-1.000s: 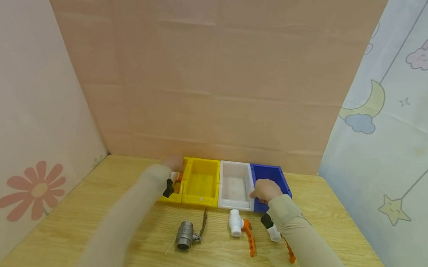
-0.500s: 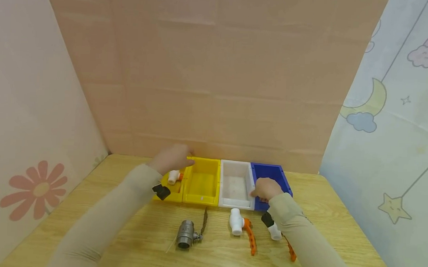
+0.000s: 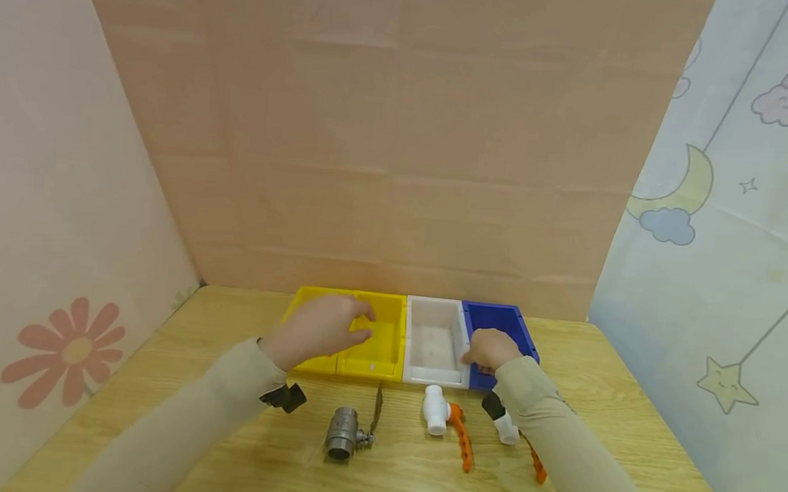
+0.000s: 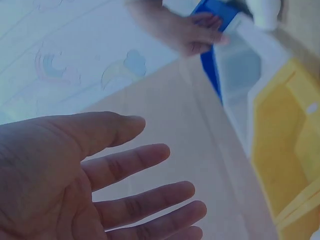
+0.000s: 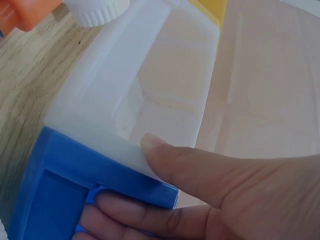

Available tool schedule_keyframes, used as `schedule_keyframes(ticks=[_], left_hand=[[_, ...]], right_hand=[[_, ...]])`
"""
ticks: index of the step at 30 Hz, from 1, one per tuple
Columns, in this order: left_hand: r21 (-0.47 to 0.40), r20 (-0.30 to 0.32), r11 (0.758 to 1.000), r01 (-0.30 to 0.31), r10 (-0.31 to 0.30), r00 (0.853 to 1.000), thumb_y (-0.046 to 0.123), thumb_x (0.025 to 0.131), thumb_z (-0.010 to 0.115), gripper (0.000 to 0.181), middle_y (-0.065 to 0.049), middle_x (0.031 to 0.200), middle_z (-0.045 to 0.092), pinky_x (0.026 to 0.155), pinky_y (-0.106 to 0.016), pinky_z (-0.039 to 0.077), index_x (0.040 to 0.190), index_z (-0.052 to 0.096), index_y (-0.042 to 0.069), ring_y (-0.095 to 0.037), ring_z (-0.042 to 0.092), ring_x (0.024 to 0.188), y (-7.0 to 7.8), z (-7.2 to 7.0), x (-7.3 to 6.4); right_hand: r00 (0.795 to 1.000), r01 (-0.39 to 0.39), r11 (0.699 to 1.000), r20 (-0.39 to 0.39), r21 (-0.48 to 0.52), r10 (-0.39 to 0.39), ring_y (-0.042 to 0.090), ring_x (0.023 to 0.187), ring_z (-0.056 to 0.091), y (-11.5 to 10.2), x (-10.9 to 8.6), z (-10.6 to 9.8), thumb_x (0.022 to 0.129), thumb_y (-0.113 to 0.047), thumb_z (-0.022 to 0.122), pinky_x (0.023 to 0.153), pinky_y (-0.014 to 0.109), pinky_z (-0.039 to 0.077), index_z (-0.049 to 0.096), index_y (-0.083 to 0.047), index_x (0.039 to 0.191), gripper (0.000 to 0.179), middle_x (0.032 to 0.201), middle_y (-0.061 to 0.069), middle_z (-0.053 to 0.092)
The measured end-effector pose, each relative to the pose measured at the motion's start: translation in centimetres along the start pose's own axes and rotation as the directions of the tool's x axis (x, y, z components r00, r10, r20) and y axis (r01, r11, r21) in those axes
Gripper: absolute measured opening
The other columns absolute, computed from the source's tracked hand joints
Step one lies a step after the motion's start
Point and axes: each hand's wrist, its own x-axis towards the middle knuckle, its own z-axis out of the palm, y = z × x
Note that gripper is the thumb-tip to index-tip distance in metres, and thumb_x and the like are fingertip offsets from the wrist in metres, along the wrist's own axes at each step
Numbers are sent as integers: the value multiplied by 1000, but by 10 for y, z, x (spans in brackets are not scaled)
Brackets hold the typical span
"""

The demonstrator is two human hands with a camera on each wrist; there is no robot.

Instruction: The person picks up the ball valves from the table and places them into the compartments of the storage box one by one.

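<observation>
My left hand [image 3: 323,330] is over the two yellow bins, fingers spread and holding nothing; the left wrist view shows its bare palm [image 4: 45,180]. It hides much of the left yellow bin [image 3: 307,293]. At the blue bin [image 3: 497,318], my right hand [image 3: 492,349] pinches the side walls where that bin meets the white bin [image 5: 170,75]. Its thumb lies on the white side, and the other fingers curl down inside the blue one. In front of the bins lie a metal ball valve [image 3: 342,433] and a white plastic valve with an orange handle [image 3: 435,410].
Another white plastic valve [image 3: 506,430] with an orange handle is partly under the right forearm. The right yellow bin [image 3: 387,372] stands against the white bin. All the bins form one row near the brown back wall [image 3: 398,164] on the wooden table [image 3: 276,463].
My left hand has come up out of the left yellow bin, leaving a white plastic valve with an orange handle there, and moved right and nearer. My right hand has stayed put.
</observation>
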Motion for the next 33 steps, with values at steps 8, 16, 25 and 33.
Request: schedule_keyframes(ticks=[8, 16, 25, 33], left_hand=[[10, 94, 994, -105, 103, 990, 33, 90, 69, 28, 1, 103, 72, 72, -28, 53, 111, 70, 15, -6, 63, 76, -9, 46, -4], [6, 224, 991, -135, 130, 966, 30, 88, 70, 18, 5, 90, 70, 54, -24, 44, 100, 72, 17, -5, 56, 67, -13, 88, -14], [9, 285, 982, -187, 177, 942, 31, 86, 72, 13, 12, 79, 62, 59, -21, 45, 92, 72, 19, 0, 49, 66, -12, 114, -23], [50, 271, 990, -133, 114, 956, 31, 77, 79, 18, 9, 72, 50, 52, -24, 38, 80, 65, 20, -5, 44, 64, -2, 119, -26]], right_hand=[[1000, -2, 1000, -13, -1, 2, 13, 47, 45, -1, 5, 0, 88, -26, 71, 47, 22, 38, 69, -2, 71, 29, 54, 0, 48], [1000, 11, 1000, -27, -14, -11, 13, 47, 48, -2, 6, -1, 87, -25, 72, 47, 23, 39, 67, -3, 68, 29, 53, 0, 49], [1000, 8, 1000, -7, -18, -8, 13, 48, 48, -2, 7, 0, 88, -26, 71, 47, 23, 40, 68, -3, 69, 29, 54, 0, 52], [1000, 25, 999, -13, -30, -25, 13, 46, 48, 0, 11, -2, 88, -26, 71, 47, 23, 40, 68, -2, 68, 31, 53, 0, 51]])
